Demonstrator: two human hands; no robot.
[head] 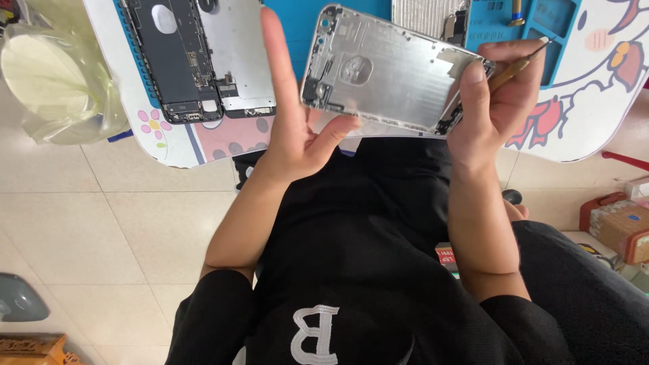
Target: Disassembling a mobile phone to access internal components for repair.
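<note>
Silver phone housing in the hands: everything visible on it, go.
The silver phone housing is a bare metal rear shell, inner side facing the camera, and looks like brushed aluminium. It is mostly stripped: a round recess sits near its middle, and small dark components remain in the corners. It is held tilted above the table's edge. The left hand supports its lower edge, with that hand's fingers spread open. The right hand grips the opposite end while also holding a wooden-handled tool.
</note>
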